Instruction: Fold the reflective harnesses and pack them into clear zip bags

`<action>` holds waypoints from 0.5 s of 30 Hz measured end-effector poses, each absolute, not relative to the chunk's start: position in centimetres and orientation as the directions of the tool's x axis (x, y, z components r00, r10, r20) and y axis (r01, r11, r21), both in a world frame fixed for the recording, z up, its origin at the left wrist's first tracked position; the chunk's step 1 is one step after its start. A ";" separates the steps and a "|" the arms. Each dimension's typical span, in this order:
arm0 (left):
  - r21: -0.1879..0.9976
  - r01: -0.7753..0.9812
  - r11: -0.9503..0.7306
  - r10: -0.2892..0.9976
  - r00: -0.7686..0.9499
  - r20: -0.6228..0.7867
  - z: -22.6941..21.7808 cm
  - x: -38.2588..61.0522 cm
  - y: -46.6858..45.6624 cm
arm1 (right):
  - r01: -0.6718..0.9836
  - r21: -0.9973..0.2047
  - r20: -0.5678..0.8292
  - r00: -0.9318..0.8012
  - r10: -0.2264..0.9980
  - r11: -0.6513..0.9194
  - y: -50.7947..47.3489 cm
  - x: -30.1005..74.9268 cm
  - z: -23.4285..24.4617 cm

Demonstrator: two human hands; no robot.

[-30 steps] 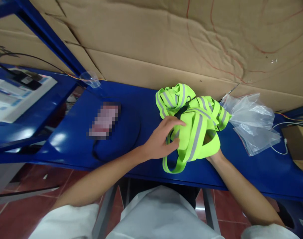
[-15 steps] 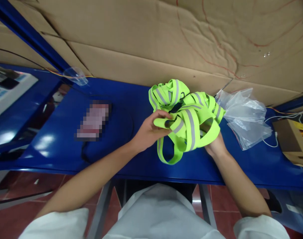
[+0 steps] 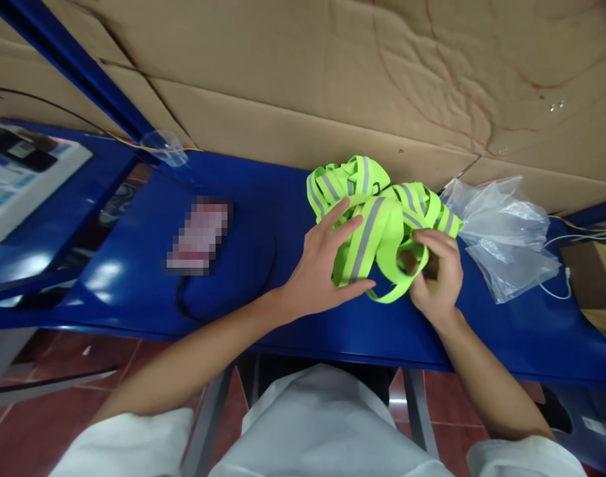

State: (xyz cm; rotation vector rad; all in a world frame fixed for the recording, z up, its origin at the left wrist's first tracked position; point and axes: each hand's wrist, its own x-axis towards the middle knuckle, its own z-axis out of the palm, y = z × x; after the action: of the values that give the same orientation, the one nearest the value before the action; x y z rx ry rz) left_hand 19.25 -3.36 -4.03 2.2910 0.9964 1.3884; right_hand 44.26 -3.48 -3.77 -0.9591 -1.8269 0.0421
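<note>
Left hand: The left hand (image 3: 323,262) is held loosely, fingers and thumb spread around the near left side of the strap; whether it is pressed by the fingertips cannot be told.
Right hand: The right hand (image 3: 439,275) is curled, with a loop of the strap grasped between thumb and fingers.
Strap: The strap (image 3: 365,242) is held between both hands over the table; it is made of flat yellow-green webbing, bent in wide loops and lined with a smooth grey stripe.
Bundles: Similar webbing is gathered just behind the hands in a left bundle (image 3: 337,185) and a right bundle (image 3: 427,205); a small black part is seen on the left one.
Plastic bag: Beside the right bundle, a clear, crinkled plastic bag (image 3: 506,232) is laid.
Phone: Left of the hands, the phone (image 3: 198,235) is blurred into blocks, so its screen cannot be read.
Table: Glossy blue, the table (image 3: 293,338) is backed by creased brown cardboard (image 3: 263,119), marked with red lines.
Cup: A clear cup (image 3: 166,147) is tipped near the cardboard.
White box: At far left, blue-and-white print on the white box (image 3: 39,185) is too blurred to read.
</note>
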 end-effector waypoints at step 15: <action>0.650 0.457 -0.607 0.775 0.159 0.612 -3.8 18.3 -2.7 | 0.480 -0.213 0.766 -0.459 0.450 0.851 -4.1 45.4 -2.1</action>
State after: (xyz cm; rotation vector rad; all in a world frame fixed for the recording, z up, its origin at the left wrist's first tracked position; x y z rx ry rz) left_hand 18.26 -2.68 -3.83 2.1277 1.1820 1.4283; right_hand 45.36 -4.10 -2.07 -0.6756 -2.1177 -0.0414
